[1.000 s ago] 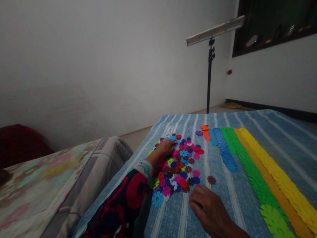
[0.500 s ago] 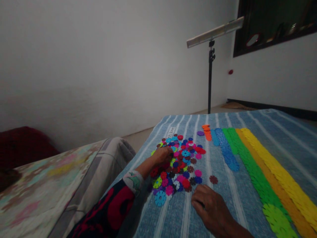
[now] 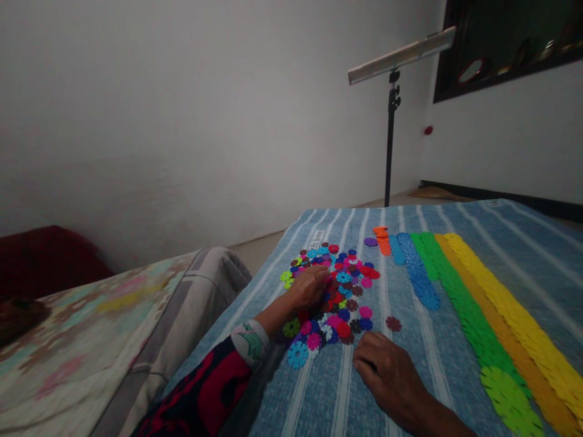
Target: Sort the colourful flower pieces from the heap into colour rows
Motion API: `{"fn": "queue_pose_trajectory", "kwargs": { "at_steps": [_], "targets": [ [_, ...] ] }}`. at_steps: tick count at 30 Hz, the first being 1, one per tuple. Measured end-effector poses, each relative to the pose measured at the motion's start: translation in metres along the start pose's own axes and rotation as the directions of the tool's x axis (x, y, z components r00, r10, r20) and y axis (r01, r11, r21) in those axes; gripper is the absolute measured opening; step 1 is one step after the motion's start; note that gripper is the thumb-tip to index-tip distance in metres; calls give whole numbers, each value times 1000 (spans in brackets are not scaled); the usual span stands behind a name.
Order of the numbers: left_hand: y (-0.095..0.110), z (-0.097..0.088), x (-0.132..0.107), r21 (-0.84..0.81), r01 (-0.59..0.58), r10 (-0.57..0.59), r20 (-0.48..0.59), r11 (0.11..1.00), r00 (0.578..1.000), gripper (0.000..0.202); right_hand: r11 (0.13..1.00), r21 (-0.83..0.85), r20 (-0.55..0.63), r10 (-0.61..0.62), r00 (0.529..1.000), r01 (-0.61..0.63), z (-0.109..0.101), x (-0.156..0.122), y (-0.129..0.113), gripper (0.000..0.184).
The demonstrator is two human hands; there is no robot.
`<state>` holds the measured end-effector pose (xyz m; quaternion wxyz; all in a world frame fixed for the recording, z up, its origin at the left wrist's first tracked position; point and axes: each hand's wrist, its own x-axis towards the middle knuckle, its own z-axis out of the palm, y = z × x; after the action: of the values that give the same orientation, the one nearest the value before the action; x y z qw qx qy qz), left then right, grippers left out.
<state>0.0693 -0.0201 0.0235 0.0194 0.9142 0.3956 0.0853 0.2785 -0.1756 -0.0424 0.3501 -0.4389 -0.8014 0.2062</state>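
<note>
My left hand [image 3: 310, 287] reaches palm-down into a loose pile of multicoloured plastic flower-shaped discs [image 3: 343, 277]. Its fingers are bent together, and their tips are hidden, so whatever they pinch cannot be made out. My right hand [image 3: 385, 370] rests closed on the striped blue cloth [image 3: 319, 394], just nearer to me than the pile. Anything inside its curled fingers is out of sight. A lone brown disc [image 3: 393, 323] lies beyond the right hand, and a light blue disc [image 3: 297, 354] sits at the pile's near edge.
Overlapping discs form yellow [image 3: 510, 309], amber [image 3: 496, 321], green [image 3: 469, 321] and blue [image 3: 419, 276] rows at right. Lime discs [image 3: 510, 397] lie near me, a short orange row [image 3: 383, 243] farther off. A patterned cloth-covered surface [image 3: 113, 340] stands left; a lamp stand [image 3: 390, 145] rises behind.
My left hand has shifted slightly right within the pile, its fingers still down among the discs. The right hand has stayed closed in nearly the same place. The view has shifted slightly.
</note>
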Motion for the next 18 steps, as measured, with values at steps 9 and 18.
{"fn": "queue_pose_trajectory", "kwargs": {
  "at_steps": [9, 18],
  "targets": [
    [19, 6, -5, 55, -28, 19, 158, 998, 987, 46, 999, -48, 12, 13, 1000, -13, 0, 1, 0, 20],
    [15, -1, -35, 142, 45, -68, 166, 989, 984, 48, 998, -56, 14, 17, 1000, -16, -2, 1, -2, 21]
  ]
}}
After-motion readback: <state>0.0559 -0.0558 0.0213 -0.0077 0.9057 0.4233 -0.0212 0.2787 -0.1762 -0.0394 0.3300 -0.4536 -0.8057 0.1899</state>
